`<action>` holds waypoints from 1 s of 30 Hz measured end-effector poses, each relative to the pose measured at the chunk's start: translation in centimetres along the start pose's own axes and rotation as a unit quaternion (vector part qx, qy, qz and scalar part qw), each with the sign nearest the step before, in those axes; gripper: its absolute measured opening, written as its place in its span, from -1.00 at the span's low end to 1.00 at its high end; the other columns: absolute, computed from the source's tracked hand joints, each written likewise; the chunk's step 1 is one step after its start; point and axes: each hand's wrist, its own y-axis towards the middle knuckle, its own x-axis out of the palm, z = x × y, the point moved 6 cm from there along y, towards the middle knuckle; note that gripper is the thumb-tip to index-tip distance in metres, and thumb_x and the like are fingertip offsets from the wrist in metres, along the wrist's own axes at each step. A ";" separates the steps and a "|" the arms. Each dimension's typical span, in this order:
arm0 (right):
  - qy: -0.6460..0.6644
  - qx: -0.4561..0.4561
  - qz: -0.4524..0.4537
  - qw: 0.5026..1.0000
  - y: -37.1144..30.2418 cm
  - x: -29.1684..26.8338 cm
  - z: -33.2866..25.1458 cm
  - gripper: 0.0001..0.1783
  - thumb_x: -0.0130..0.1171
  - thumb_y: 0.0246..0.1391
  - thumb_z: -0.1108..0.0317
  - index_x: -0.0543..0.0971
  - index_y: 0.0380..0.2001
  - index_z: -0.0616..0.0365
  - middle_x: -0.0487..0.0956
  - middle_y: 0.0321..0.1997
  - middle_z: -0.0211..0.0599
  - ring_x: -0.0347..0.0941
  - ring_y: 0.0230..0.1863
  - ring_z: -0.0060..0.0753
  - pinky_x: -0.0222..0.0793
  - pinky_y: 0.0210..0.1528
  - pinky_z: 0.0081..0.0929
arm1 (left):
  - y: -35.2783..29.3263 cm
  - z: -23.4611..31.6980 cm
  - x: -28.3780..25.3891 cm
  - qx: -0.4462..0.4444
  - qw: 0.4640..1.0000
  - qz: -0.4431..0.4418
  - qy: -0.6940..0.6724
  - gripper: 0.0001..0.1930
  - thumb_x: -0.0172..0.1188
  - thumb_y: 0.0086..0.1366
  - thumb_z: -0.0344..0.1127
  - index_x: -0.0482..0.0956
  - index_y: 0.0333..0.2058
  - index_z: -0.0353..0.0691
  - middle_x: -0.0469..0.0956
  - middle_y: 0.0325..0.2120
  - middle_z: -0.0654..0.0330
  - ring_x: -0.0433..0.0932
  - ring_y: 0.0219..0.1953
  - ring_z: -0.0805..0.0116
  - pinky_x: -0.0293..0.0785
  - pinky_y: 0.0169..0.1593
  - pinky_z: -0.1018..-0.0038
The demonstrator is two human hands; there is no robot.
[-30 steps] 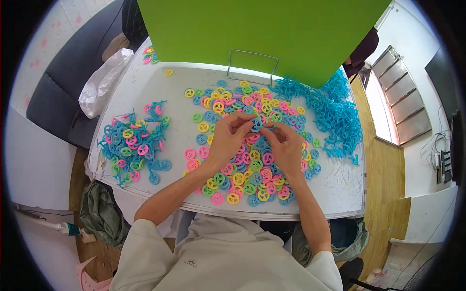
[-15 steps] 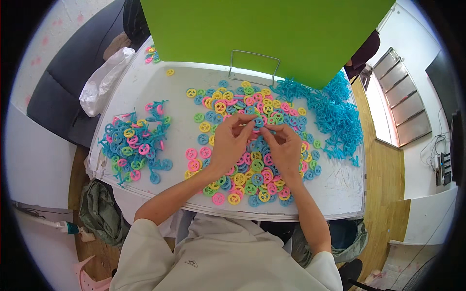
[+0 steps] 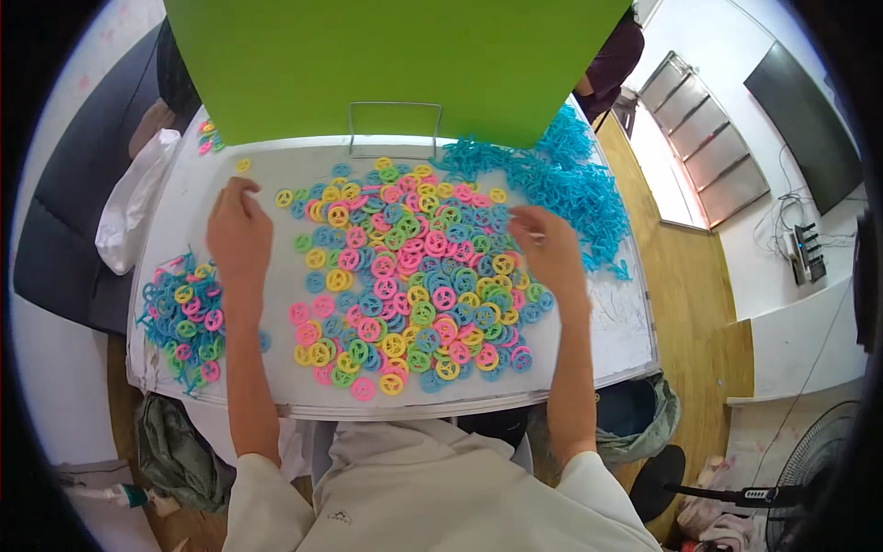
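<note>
My left hand (image 3: 241,235) hovers over the left part of the table, beyond the heap of joined pieces (image 3: 184,317). Its fingers are loosely bent and apart, with nothing visible in them. My right hand (image 3: 552,253), slightly blurred, is at the right edge of the loose spoked plastic wheels (image 3: 405,285), close to the blue plastic stick pieces (image 3: 589,202). Its thumb and forefinger stand apart, and I see nothing held between them. Pink, yellow, green and blue wheels lie in a wide pile between my hands. The joined pieces at left combine such wheels with blue sticks.
A tall green panel (image 3: 395,64) with a bent wire stand (image 3: 395,106) closes off the table's far side. Past the left edge lies a white plastic bag (image 3: 138,202). A fan (image 3: 809,469) stands low at right. Another person's dark sleeve (image 3: 614,55) shows behind the panel.
My hands have parted from around a blue wheel above the pile: the left went left, the right shifted toward the pile's right edge. The whole view has swung, so the table appears further left.
</note>
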 end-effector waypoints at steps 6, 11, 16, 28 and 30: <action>-0.334 0.116 0.014 0.935 -2.9 -6.8 7.1 -0.60 0.42 -0.23 0.28 0.60 -0.24 0.11 0.57 -0.28 -0.15 0.52 -0.20 -0.18 0.42 -0.18 -0.30 | -0.9 -5.9 -0.6 -0.028 0.894 -0.098 0.436 -0.85 -0.02 0.15 -0.45 0.53 -0.35 -0.15 0.56 -0.35 0.06 0.52 -0.29 0.01 0.42 -0.21 0.15; -0.295 0.108 0.021 0.949 -3.1 -7.0 9.4 -0.62 0.44 -0.26 0.27 0.60 -0.30 0.14 0.56 -0.29 -0.15 0.49 -0.24 -0.18 0.40 -0.17 -0.33 | -1.0 -4.6 2.8 0.122 0.969 -0.141 0.165 -0.83 0.10 0.05 -0.45 0.54 -0.33 -0.15 0.50 -0.33 0.00 0.49 -0.22 0.00 0.40 -0.15 0.19; -0.283 0.091 0.069 0.952 -2.7 -7.7 8.4 -0.64 0.42 -0.19 0.18 0.62 -0.33 0.17 0.56 -0.33 -0.18 0.48 -0.30 -0.23 0.39 -0.21 -0.33 | -4.2 -1.4 4.8 0.041 0.954 -0.276 0.108 -0.86 0.23 0.01 -0.41 0.53 -0.40 -0.21 0.49 -0.38 0.02 0.49 -0.24 0.04 0.40 -0.16 0.23; 0.032 0.079 0.148 0.985 -1.0 -10.1 7.4 -0.69 0.14 0.18 0.14 0.57 -0.29 0.20 0.60 -0.29 -0.19 0.48 -0.35 -0.46 0.47 -0.27 -0.49 | -4.7 -0.4 6.0 0.081 0.945 -0.307 0.080 -0.80 0.30 -0.07 -0.44 0.51 -0.42 -0.26 0.48 -0.40 0.04 0.49 -0.25 0.07 0.40 -0.16 0.26; 0.214 0.087 0.054 0.971 -0.6 -6.5 4.7 -0.65 -0.03 0.28 0.09 0.45 -0.13 0.16 0.58 -0.13 -0.23 0.51 -0.32 -0.50 0.50 -0.18 -0.48 | -4.6 -0.9 6.5 0.054 0.942 -0.323 0.080 -0.79 0.31 -0.06 -0.46 0.49 -0.41 -0.28 0.48 -0.40 0.05 0.51 -0.30 0.11 0.43 -0.24 0.28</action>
